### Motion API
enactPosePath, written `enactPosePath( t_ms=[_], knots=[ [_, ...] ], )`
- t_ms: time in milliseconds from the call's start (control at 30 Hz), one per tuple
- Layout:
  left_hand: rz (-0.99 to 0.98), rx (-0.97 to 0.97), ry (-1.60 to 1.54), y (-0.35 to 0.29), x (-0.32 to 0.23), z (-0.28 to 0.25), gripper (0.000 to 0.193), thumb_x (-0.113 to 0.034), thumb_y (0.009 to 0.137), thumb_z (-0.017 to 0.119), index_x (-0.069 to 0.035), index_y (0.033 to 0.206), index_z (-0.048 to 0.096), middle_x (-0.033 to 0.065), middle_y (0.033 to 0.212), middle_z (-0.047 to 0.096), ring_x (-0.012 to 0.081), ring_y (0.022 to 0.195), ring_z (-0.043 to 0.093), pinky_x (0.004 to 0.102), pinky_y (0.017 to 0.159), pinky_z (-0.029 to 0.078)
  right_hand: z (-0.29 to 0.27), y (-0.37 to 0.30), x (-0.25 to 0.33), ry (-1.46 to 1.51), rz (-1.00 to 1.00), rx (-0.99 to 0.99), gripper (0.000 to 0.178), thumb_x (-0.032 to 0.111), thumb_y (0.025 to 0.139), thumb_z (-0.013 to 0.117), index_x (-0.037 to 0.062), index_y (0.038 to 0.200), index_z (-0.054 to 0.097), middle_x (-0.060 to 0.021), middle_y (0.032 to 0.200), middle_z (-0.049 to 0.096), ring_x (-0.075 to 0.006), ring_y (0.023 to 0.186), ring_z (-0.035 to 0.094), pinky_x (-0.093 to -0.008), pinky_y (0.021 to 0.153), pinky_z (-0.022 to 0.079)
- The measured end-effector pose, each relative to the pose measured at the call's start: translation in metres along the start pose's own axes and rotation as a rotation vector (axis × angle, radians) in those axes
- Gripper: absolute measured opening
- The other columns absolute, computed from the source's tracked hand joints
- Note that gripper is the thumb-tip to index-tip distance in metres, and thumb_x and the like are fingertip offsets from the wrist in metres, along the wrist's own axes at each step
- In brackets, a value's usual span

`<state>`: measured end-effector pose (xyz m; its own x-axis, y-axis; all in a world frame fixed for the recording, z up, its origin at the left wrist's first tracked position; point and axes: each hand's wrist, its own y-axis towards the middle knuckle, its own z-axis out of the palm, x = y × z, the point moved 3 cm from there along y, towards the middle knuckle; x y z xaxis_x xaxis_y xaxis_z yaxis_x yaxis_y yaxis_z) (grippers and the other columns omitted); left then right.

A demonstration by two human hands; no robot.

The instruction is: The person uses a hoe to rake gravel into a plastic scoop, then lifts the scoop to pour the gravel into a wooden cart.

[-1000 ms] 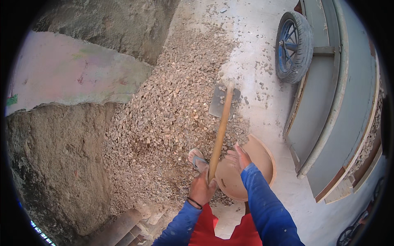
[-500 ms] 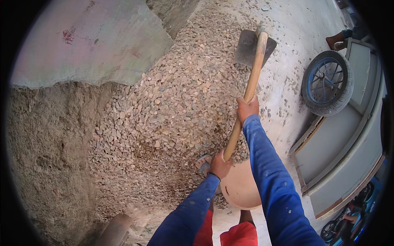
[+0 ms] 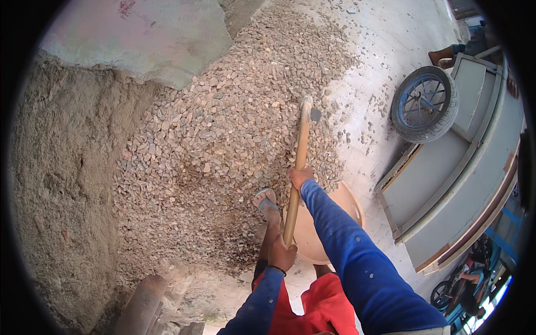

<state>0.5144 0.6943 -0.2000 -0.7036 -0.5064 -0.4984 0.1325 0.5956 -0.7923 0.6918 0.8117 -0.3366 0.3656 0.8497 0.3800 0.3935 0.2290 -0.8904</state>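
Both my hands grip the wooden handle of a hoe (image 3: 303,139). My left hand (image 3: 282,254) is closed round the handle's lower end, near my leg. Farther up the handle, my right hand (image 3: 301,176) is wrapped about it. The hoe's dark blade (image 3: 315,115) is at the far end, against the gravel, and most of it is hidden in the stones. The gravel pile (image 3: 234,128) spreads beneath and to the left of the hoe. Under my right forearm lies a shallow, round, peach-coloured basin (image 3: 312,234), partly covered by that arm.
A heap of sand (image 3: 67,184) lies at left below a broken-edged pale slab (image 3: 145,39). At right, a blue-rimmed wheel (image 3: 422,104) rests on grey panels (image 3: 446,167). My sandalled foot (image 3: 264,197) stands on the gravel. Other people and a motorbike show at the right rim.
The hoe's blade has come down from above the pale floor onto the gravel, nearer me and leftward. Both hands have moved lower with the handle.
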Motion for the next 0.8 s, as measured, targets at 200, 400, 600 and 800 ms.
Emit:
enactPosePath(
  t_ms=[200,400,600,800],
  knots=[
    [0.000,0.083,-0.003,-0.084,0.051,0.093,0.035,-0.020,0.074,0.069,0.001,0.101,0.059,0.0264,0.086,0.066,0.0417,0.086,0.067,0.0485,0.073,0.053,-0.073,-0.011,-0.117,-0.093,-0.251,-0.073,0.016,0.009,0.074,0.066,0.0012,0.084,0.056,-0.0096,0.061,0.056,-0.0196,0.044,0.054,-0.0354,0.038,0.047],
    [-0.405,0.235,0.248,-0.229,0.089,0.124,0.037,-0.028,0.079,0.065,-0.001,0.103,0.058,0.0253,0.087,0.068,0.0412,0.084,0.068,0.0497,0.075,0.053,-0.131,-0.155,-0.204,0.029,0.053,0.038,0.025,0.004,0.078,0.066,0.0027,0.095,0.047,-0.0081,0.063,0.054,-0.0193,0.044,0.055,-0.0341,0.039,0.048],
    [0.097,0.204,0.057,-0.081,0.048,0.138,0.036,-0.023,0.077,0.066,-0.001,0.104,0.059,0.0265,0.084,0.067,0.0431,0.084,0.066,0.0490,0.074,0.053,-0.162,-0.061,-0.107,0.175,-0.216,-0.108,0.025,0.006,0.080,0.064,0.0017,0.102,0.053,-0.0063,0.067,0.056,-0.0173,0.051,0.057,-0.0320,0.046,0.050],
    [0.456,0.414,-0.158,0.254,-0.148,0.144,0.034,-0.016,0.074,0.066,0.004,0.101,0.061,0.0225,0.082,0.065,0.0354,0.077,0.066,0.0422,0.071,0.051,-0.169,0.135,0.119,0.387,-0.443,-0.276,0.040,0.006,0.086,0.061,0.0035,0.120,0.041,-0.0093,0.080,0.057,-0.0202,0.060,0.060,-0.0356,0.050,0.054]
  ],
)
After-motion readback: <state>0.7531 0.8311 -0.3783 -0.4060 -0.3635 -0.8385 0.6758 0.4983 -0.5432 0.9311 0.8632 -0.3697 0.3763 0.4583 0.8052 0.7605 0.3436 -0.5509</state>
